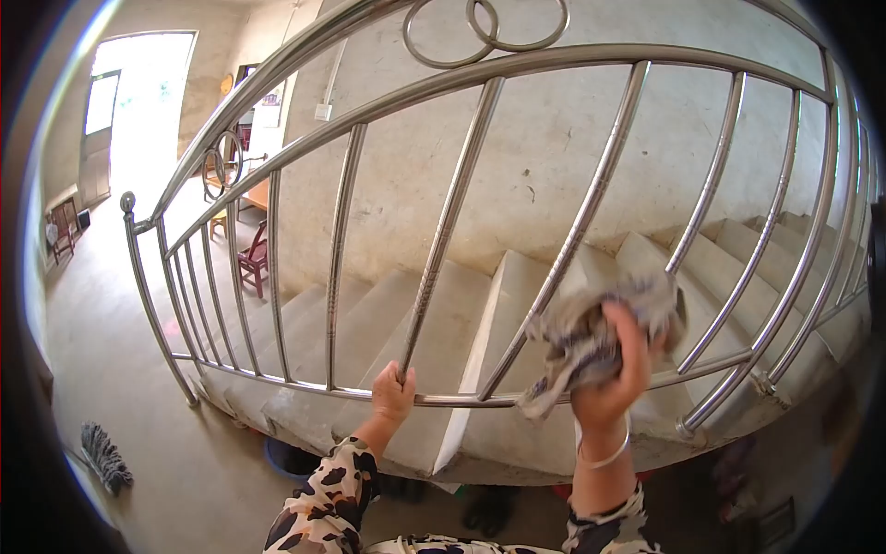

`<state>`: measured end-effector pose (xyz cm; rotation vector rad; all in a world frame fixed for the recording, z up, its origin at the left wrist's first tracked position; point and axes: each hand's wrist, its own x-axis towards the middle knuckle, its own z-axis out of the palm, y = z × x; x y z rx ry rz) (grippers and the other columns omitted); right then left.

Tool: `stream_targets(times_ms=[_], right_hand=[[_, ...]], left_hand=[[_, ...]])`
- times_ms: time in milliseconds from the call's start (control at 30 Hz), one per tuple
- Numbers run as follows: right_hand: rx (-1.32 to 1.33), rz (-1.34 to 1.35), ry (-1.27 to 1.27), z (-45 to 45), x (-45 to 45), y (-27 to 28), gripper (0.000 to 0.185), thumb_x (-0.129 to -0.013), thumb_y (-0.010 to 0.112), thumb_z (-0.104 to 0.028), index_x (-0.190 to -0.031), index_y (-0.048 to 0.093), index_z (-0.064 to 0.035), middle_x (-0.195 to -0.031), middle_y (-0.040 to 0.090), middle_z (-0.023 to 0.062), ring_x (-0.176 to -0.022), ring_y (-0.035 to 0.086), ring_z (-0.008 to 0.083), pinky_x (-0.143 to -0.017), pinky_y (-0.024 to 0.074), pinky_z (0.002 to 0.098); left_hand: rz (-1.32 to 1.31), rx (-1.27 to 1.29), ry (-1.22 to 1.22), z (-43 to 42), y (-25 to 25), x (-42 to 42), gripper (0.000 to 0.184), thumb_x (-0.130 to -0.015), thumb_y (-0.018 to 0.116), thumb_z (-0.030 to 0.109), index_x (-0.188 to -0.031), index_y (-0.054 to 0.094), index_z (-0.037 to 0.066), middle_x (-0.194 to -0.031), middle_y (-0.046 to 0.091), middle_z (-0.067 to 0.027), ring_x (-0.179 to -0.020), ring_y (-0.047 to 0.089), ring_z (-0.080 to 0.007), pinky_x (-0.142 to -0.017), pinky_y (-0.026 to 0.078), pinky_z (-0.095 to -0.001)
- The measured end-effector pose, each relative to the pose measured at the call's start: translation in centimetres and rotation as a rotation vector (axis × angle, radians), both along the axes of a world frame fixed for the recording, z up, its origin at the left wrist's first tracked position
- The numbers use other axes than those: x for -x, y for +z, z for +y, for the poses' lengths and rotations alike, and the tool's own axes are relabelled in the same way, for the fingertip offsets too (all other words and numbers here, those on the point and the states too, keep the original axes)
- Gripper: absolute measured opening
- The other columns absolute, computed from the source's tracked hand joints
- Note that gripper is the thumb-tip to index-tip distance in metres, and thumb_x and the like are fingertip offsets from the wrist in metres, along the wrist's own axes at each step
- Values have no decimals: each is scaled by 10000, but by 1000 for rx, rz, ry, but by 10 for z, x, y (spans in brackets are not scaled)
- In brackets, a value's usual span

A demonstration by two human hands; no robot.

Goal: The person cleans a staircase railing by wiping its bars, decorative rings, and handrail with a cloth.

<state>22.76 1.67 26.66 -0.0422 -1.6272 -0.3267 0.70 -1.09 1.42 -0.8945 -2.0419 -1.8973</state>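
In the head view a metal stair railing (591,197) with slanting bars runs across in front of me. My left hand (393,391) is closed around the foot of one bar, where it meets the bottom rail (471,401). A crumpled grey cloth (591,337) is in my right hand (620,374), whose fingers are wrapped round it, slightly blurred. The cloth is in front of the lower part of the railing and covers a section of bar; whether it touches the metal I cannot tell.
Concrete stairs (526,305) rise to the right behind the railing, against a stained wall (554,138). A grey mop head (106,457) lies on the floor at lower left. A red chair (253,258) stands beyond the bars, and an open doorway (152,111) is at upper left.
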Motion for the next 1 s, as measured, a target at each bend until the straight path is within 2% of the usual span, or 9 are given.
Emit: stream_targets(times_ms=[100, 333, 533, 667, 700, 733, 800, 867, 1000], right_hand=[[-23, -112, 338, 2, 48, 42, 372, -612, 632, -101, -966, 542, -30, -924, 568, 120, -910, 472, 305, -805, 365, 363], [158, -121, 577, 11, 161, 99, 538, -575, 517, 60, -1099, 482, -57, -1022, 490, 165, -940, 447, 331, -830, 360, 360], [43, -216, 421, 7, 170, -3, 555, -576, 503, 70, -1115, 479, -59, -1047, 467, 201, -999, 388, 386, -879, 320, 399], [226, -482, 415, 0, 147, -113, 511, -590, 514, 42, -1094, 495, -46, -1039, 524, 170, -997, 428, 383, -866, 342, 404], [273, -594, 396, 1, 138, -139, 527, -582, 530, 43, -1093, 501, -85, -1063, 469, 204, -976, 434, 396, -843, 362, 403], [313, -704, 370, 3, 130, -158, 546, -573, 546, 44, -1092, 506, -123, -1087, 414, 239, -954, 440, 409, -821, 382, 403], [214, -798, 256, 3, 118, -177, 552, -569, 556, 34, -1090, 507, -143, -1020, 462, 227, -909, 465, 397, -776, 406, 397], [300, -828, 325, 5, 114, -176, 544, -572, 560, 26, -1089, 506, -135, -999, 475, 221, -900, 470, 393, -767, 413, 388], [400, -862, 468, -16, 108, -162, 570, -604, 579, 5, -1148, 432, -82, -1027, 473, 224, -924, 468, 399, -772, 410, 390]], left_hand=[[-23, 13, -12, 0, -2, -1, 247, -743, 546, 210, -641, 396, 41, -549, 415, -153, -520, 435, -337, -489, 351, -392], [-35, 48, -41, -6, 8, -3, 236, -754, 537, 226, -662, 411, 49, -558, 440, -153, -547, 455, -349, -504, 367, -397], [-23, -37, -33, -6, 11, -6, 310, -750, 554, 232, -617, 358, 32, -512, 405, -154, -499, 410, -346, -479, 340, -400], [-139, 360, -247, -8, 6, 3, 205, -769, 518, 235, -916, 527, 92, -782, 571, -180, -756, 548, -337, -659, 438, -386], [205, -104, -239, 21, -39, 18, 320, -782, 503, 238, -1071, 491, 103, -976, 550, -167, -875, 541, -295, -744, 444, -348], [195, -98, -343, 17, -37, 18, 352, -787, 509, 233, -1106, 463, 90, -1037, 525, -142, -924, 523, -265, -780, 433, -333], [193, -90, -433, -5, -24, 10, 388, -792, 515, 228, -1140, 436, 77, -1097, 499, -117, -973, 505, -235, -817, 422, -318], [-353, -579, -892, -38, -4, -8, 459, -772, 571, 191, -1171, 396, 48, -1154, 458, -76, -1038, 458, -193, -885, 371, -286], [-122, -201, -620, -78, 5, -21, 512, -758, 575, 52, -1216, 346, 53, -1188, 429, -64, -1062, 430, -164, -906, 331, -275]])
